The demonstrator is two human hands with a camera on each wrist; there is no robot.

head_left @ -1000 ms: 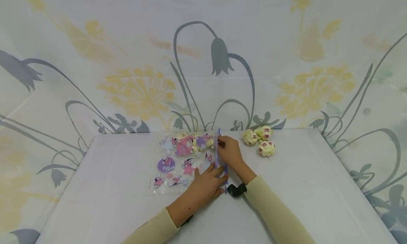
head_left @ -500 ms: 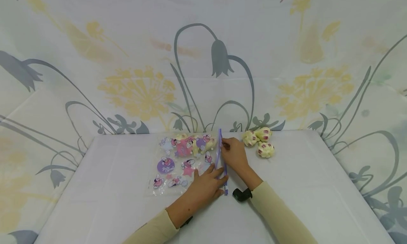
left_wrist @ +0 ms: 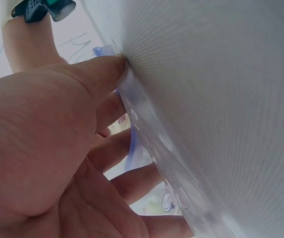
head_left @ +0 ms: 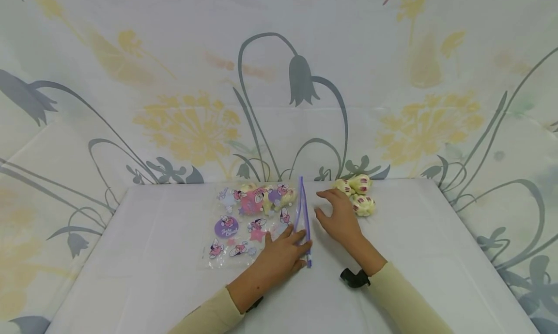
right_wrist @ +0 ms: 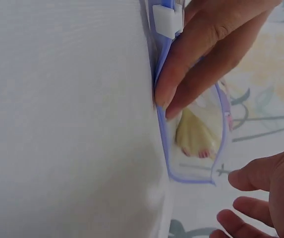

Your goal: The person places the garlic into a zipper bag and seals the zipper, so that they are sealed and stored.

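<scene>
A clear zip bag [head_left: 226,226] with pink and purple cartoon prints lies flat. Its mouth, edged by a purple zip strip [right_wrist: 191,180], stands parted on the right side. My left hand [head_left: 281,251] rests on the bag by that mouth, fingers spread and straight. A white slider [right_wrist: 166,21] sits on the strip beside those fingers. Inside the bag are pale yellow, garlic-like bulbs [right_wrist: 196,134] with purple-red marks. My right hand [head_left: 342,220] hovers right of the mouth, holding nothing, its fingers loosely bent. Just behind it lie three loose garlic-like bulbs [head_left: 364,205], partly hidden by the hand.
Everything lies on a white-covered table [head_left: 144,256]. A patterned cloth backdrop [head_left: 279,130] with grey and yellow flowers rises at the back and sides. A dark wrist camera [head_left: 355,278] sits on the right wrist.
My right hand has let go of the bag's zip edge and moved right, toward the loose bulbs, with its fingers opening. The bag's mouth now shows a gap. The left hand stays put.
</scene>
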